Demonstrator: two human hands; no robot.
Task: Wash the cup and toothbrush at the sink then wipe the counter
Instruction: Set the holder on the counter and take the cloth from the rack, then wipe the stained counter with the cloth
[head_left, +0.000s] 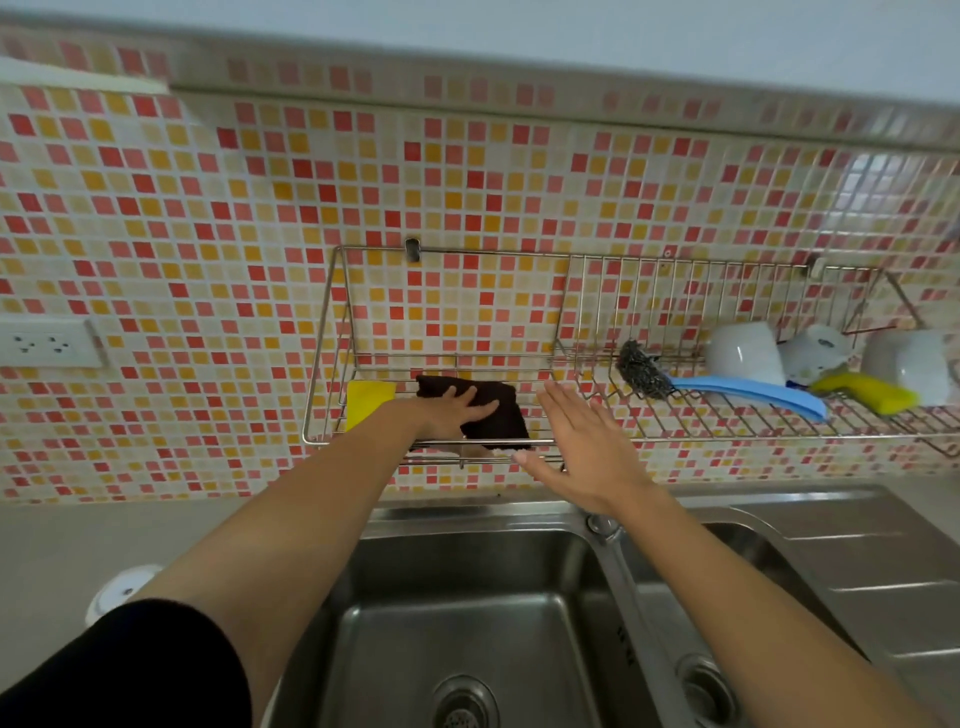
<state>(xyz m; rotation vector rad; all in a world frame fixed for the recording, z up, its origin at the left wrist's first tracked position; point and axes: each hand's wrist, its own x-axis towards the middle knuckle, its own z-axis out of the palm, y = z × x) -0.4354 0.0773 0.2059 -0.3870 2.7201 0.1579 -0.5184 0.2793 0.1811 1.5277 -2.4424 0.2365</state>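
Observation:
A dark brown cloth (498, 415) lies folded in the left part of the wire wall rack (322, 332). My left hand (452, 413) rests flat on the cloth, fingers spread over it. My right hand (582, 441) hovers open just right of the cloth, in front of the rack's lower rail, holding nothing. Several white cups (745, 353) stand upside down at the rack's right end. No toothbrush shows. The steel double sink (467, 613) lies below my arms.
In the rack: a yellow sponge (366, 402) left of the cloth, steel wool (641, 371), a blue-handled brush (753, 392), another yellow sponge (867, 392). A faucet (605, 527) stands between the basins. A white round object (122, 590) sits on the left counter; a wall socket (44, 343).

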